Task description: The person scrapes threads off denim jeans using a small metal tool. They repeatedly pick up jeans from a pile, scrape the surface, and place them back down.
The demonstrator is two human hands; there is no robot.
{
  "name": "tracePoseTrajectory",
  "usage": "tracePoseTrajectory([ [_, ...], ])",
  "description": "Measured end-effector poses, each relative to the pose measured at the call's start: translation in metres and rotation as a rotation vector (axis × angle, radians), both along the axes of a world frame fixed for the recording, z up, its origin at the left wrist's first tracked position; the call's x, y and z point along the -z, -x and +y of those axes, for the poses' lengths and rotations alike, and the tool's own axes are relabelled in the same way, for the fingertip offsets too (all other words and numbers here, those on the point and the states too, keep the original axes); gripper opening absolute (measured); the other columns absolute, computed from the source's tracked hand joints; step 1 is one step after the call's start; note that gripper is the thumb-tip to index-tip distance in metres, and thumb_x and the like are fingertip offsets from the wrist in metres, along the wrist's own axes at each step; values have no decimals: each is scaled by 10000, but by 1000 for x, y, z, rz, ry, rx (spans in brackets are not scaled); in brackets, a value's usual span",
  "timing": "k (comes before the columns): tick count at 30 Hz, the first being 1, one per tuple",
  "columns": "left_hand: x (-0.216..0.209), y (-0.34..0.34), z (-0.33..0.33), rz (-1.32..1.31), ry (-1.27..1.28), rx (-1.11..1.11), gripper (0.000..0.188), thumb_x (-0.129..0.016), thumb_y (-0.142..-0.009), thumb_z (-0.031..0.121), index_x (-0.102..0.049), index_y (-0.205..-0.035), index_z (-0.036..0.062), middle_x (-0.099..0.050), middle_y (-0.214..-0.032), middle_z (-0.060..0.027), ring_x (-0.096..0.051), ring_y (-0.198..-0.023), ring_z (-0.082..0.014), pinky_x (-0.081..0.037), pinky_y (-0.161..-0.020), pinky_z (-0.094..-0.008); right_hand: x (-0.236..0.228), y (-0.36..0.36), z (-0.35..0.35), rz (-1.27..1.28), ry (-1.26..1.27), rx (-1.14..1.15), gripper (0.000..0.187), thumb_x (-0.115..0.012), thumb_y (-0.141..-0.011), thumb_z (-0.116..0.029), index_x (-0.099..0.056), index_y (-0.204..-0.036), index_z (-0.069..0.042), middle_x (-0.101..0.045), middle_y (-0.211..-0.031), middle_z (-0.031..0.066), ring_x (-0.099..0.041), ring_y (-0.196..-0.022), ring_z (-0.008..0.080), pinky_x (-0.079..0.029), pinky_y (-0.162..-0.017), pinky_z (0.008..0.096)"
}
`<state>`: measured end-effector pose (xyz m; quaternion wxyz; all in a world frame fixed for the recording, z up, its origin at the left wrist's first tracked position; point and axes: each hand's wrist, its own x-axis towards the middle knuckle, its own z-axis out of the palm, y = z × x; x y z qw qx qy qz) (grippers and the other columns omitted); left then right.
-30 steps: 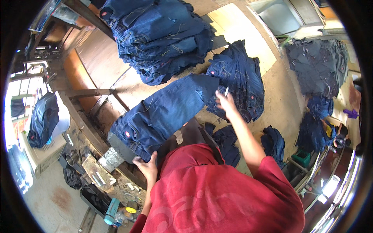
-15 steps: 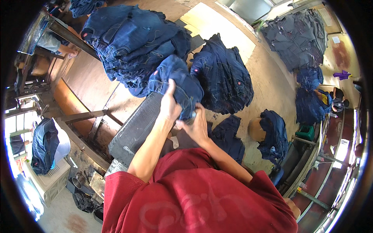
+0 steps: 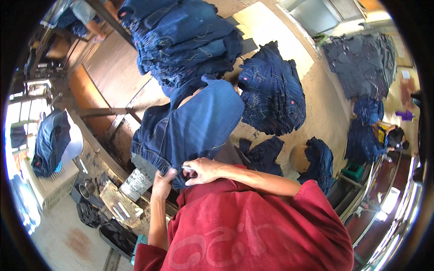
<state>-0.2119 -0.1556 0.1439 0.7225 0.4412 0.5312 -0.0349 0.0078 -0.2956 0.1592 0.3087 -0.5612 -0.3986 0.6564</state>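
A pair of dark blue jeans lies spread in front of me over the black bench, its waistband end toward my body. My left hand pinches the near edge of the waistband, thumb on top. Right beside it, my right hand is curled with its fingertips at the same edge. Something small and dark shows by its fingers, too small to make out. Most of the bench is hidden under the jeans.
Beyond the jeans rises a large pile of jeans, with another stack to its right. Grey garments are heaped at the far right. Folded jeans lie at the left. A metal cup stands nearby. Another person's arm shows at the far left.
The jeans, bunched up between my hands before, are now spread out over the bench. Both hands have come closer to my body and to the left, onto the waistband edge.
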Motion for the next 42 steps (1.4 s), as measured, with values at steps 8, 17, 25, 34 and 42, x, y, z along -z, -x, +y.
tracePoseTrajectory([
  [8, -38, 109, 53, 496, -208, 434, 432, -896, -924, 271, -775, -1241, 3, -819, -1177, -119, -757, -999, -234, -552, -992, -383, -27, -68, -38, -225, 183, 376, 528, -355, -1194, -499, -626, -1110, -53, -682, -811, 101, -681, -737, 235, -551, -709, 405],
  [17, 10, -150, 117, 109, -1236, 747, 1010, -751, -913, 701, -498, -1572, -21, -482, -1624, -328, -430, -1560, -420, -369, -1269, -507, -31, -39, 9, -651, -192, 455, 208, -695, -1063, -140, -635, -1252, -78, -794, -937, 172, -787, -792, 361, -613, -674, 456],
  [25, 119, -182, 166, -112, -949, 907, 804, -600, -990, 753, -807, -787, 3, -736, -732, -260, -780, -761, -424, -611, -736, -517, 12, 17, 49, -988, -554, 448, 255, -813, -874, -79, -802, -1129, -86, -686, -700, 14, -641, -569, 208, -540, -578, 351],
  [34, 136, -196, 174, -173, -1302, 629, 361, -702, -1059, 435, -654, -1088, 78, -667, -597, -185, -716, -562, -388, -557, -523, -496, 29, 35, 104, -1160, -401, 346, 228, -771, -882, -131, -792, -1108, -104, -660, -651, -9, -633, -545, 192, -527, -544, 361],
  [42, 136, -192, 171, -218, -1331, 559, 263, -690, -1064, 340, -610, -1101, 92, -687, -608, -161, -706, -525, -377, -554, -486, -495, 0, 40, 67, -1146, -286, 253, 186, -817, -862, -87, -799, -1043, -126, -664, -636, 27, -642, -519, 208, -526, -518, 360],
])
